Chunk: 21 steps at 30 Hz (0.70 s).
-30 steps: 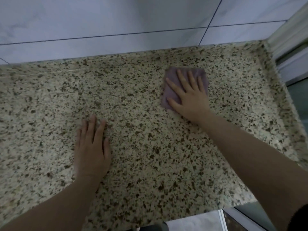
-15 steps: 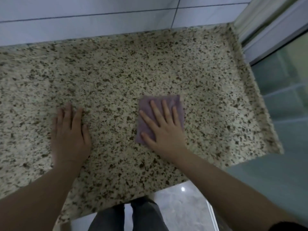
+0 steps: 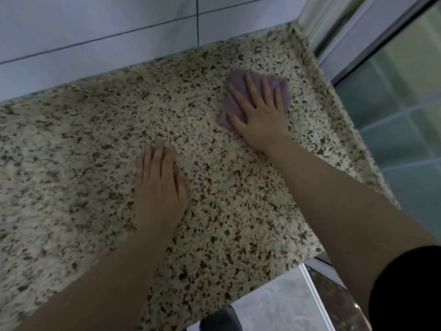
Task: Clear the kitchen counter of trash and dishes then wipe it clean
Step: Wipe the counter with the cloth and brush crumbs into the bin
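The left hand (image 3: 158, 187) lies flat with straight fingers on the speckled counter (image 3: 71, 163) as support, and farther, near the wall corner, the right hand (image 3: 259, 113) presses with spread fingers the one purple cloth (image 3: 281, 88), which should stay flat under even, overlapping strokes.

A single head-worn camera is looking steeply down and forward, sitting close over the speckled tabletop (image 3: 71, 163). It is facing the tiled wall (image 3: 95, 25) at the top edge, with the floor (image 3: 274, 302) showing at the bottom.
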### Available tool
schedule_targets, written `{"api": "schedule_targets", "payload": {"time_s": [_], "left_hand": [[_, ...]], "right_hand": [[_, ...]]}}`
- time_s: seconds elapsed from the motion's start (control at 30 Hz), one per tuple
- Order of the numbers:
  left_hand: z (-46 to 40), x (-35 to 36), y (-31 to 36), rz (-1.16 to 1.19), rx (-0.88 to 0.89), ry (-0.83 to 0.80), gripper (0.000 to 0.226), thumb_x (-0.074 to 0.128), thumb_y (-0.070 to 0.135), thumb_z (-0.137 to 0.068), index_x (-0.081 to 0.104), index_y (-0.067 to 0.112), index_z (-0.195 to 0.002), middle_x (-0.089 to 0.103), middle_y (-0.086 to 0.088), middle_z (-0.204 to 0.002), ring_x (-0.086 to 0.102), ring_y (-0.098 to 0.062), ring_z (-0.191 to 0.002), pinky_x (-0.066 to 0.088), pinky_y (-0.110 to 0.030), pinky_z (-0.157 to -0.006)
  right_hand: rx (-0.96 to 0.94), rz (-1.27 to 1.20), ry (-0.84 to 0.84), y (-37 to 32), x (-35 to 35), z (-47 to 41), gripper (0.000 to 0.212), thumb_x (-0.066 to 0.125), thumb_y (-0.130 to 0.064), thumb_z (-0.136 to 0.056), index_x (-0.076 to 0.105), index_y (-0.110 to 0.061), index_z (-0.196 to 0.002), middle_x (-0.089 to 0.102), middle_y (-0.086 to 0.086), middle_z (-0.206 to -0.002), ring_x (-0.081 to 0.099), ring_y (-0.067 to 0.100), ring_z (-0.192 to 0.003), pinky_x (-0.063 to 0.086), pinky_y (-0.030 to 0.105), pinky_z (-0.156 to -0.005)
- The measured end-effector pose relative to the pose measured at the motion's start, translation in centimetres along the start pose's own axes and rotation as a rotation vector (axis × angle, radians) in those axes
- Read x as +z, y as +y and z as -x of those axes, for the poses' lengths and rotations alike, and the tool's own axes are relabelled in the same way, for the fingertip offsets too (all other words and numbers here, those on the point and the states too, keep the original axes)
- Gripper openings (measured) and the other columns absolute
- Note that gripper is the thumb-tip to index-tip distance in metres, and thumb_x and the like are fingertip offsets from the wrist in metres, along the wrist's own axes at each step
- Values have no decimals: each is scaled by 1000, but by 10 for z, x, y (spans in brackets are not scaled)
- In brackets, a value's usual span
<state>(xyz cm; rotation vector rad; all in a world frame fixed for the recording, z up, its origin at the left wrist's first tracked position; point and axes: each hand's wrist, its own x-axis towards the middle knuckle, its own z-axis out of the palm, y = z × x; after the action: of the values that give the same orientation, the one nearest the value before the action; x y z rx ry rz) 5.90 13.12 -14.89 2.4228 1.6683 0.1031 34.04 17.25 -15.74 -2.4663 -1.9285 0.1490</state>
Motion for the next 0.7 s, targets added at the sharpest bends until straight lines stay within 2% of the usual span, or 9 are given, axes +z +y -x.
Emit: {"api": "schedule_targets", "payload": {"time_s": [0.23, 0.37, 0.53, 0.7], "left_hand": [[-2, -3, 4, -23, -37, -50, 59, 23, 39, -101, 20, 16, -156, 4, 1, -165, -5, -16, -152, 2, -37, -124], [-1, -4, 3, -8, -37, -54, 59, 21, 39, -101, 19, 16, -156, 4, 1, -165, -5, -16, -152, -1, -36, -124], [-1, -4, 4, 19, -22, -39, 58, 20, 39, -101, 18, 18, -156, 4, 2, -165, -5, -16, -152, 0, -36, -125], [-3, -5, 2, 39, -26, -32, 56, 29, 35, -103, 21, 16, -155, 8, -2, -165, -1, -20, -153, 8, -43, -124]], "right_hand": [[123, -32, -45, 44, -15, -67, 71, 15, -70, -92, 0, -41, -156, -2, -7, -166, -5, 28, -153, -4, 52, -122], [134, -28, -57, 68, -18, -67, 73, 15, -70, -93, -1, -38, -156, -4, -6, -166, -6, 27, -153, -3, 45, -123], [178, -33, -45, 72, -17, -19, 72, 15, -70, -94, 0, -37, -156, -5, -1, -166, -5, 26, -153, -1, 45, -123], [195, -60, -23, 50, -13, 71, 67, 14, -66, -98, 0, -36, -157, -3, -2, -166, -9, 28, -152, 2, 49, -123]]}}
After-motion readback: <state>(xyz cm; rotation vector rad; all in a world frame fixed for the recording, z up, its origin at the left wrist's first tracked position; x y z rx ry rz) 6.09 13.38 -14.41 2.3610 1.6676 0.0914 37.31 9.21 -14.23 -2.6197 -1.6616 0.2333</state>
